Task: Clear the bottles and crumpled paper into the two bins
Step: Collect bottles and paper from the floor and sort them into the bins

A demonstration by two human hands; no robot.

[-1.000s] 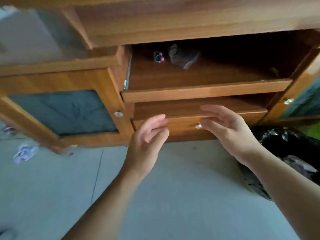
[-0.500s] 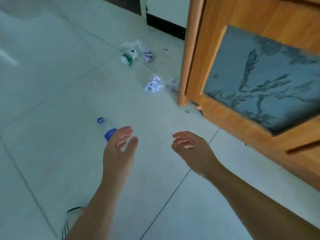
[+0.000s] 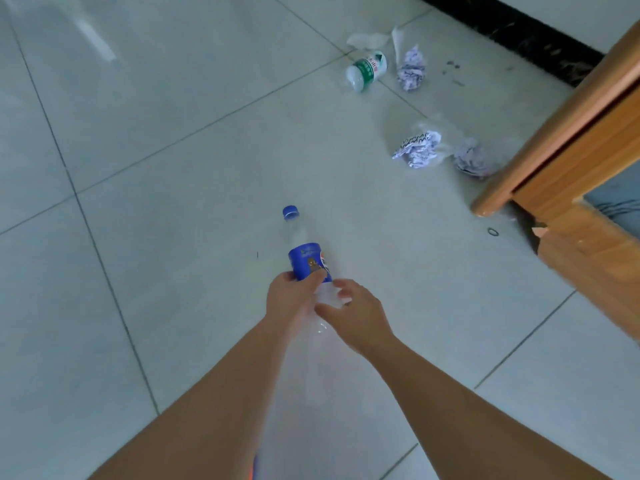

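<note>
A clear bottle with a blue cap and blue label point(image 3: 306, 259) lies on the tiled floor, cap pointing away from me. My left hand point(image 3: 292, 297) wraps its lower body from the left, and my right hand point(image 3: 355, 311) touches it from the right with fingers curled around the clear base. Farther off lies a green-labelled bottle point(image 3: 366, 70). Crumpled paper balls rest nearby: one point(image 3: 411, 68) beside the green bottle, one point(image 3: 417, 150) mid-floor and one point(image 3: 472, 157) by the cabinet corner. No bin is in view.
A wooden cabinet point(image 3: 585, 161) with a glass panel stands at the right, its corner foot on the floor. A white plastic scrap point(image 3: 369, 39) lies behind the green bottle. A small ring point(image 3: 492, 232) sits near the cabinet base. A dark skirting point(image 3: 512, 32) runs along the far wall.
The view swung from the cabinet shelves down to the floor. Both hands, open and apart half a second ago, have come together around the blue-labelled bottle.
</note>
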